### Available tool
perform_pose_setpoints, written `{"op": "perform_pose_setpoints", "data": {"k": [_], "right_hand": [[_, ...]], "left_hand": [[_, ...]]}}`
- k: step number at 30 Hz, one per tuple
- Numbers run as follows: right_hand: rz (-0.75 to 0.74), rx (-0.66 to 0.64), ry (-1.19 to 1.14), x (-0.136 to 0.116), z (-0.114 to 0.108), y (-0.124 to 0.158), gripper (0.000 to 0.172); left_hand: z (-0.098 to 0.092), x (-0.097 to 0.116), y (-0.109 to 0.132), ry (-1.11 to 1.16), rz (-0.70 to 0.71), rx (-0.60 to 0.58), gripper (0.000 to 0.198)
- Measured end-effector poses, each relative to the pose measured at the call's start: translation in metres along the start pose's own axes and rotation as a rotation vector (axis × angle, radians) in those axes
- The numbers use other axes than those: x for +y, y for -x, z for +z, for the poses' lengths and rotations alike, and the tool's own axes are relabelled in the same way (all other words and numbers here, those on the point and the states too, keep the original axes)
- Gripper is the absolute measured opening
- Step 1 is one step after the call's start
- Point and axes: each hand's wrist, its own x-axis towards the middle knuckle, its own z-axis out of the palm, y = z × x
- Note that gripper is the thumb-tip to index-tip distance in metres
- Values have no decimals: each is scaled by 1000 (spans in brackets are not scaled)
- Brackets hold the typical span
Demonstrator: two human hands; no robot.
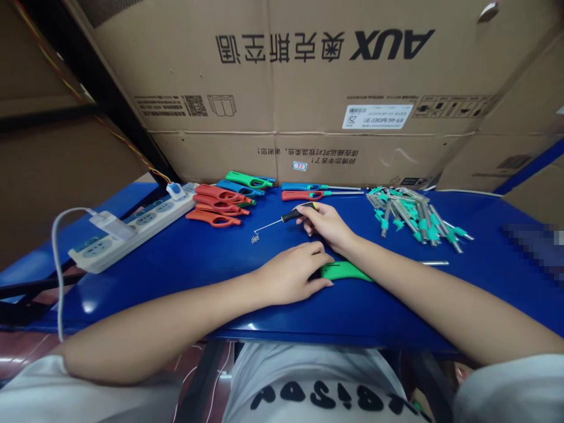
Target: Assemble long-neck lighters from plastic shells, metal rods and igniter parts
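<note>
My left hand [293,271] lies on the blue table [185,264], its fingers closed over the end of a green lighter shell [346,271] that lies flat under my right forearm. Farther back, my right hand [326,224] pinches the black handle of a thin screwdriver [282,221]. The screwdriver's metal shaft points left, and a small spring [255,238] sits at its tip on the table.
Red, blue and green lighter shells [222,202] lie piled at the back left, two assembled long lighters [317,191] at the back middle, a heap of metal tubes with teal fittings [412,216] at the right. A white power strip [127,231] lies left. Cardboard boxes [308,82] wall the back.
</note>
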Motion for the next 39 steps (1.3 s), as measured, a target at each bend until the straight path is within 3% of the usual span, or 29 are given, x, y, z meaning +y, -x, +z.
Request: {"op": "perform_pose_setpoints", "data": {"k": [5, 10, 17, 24, 33, 36, 39], "right_hand": [[-20, 10, -57, 1, 0, -1, 27], [-19, 116, -225, -6, -4, -4, 36], [-32, 203, -374, -38, -38, 7, 35], [-8, 237, -418, -51, -70, 18, 33], [-98, 76, -250, -61, -80, 21, 46], [-101, 65, -191, -64, -79, 23, 44], [-96, 58, -170, -63, -77, 24, 39]], "left_hand": [[0, 0, 1, 3, 7, 4, 36], [2, -4, -1, 85, 13, 41, 36], [10, -20, -9, 217, 29, 168, 35], [14, -29, -17, 292, -32, 283, 31], [11, -27, -16, 321, -17, 327, 42], [11, -28, -16, 433, -32, 376, 49], [11, -27, -16, 600, -69, 428, 41]]}}
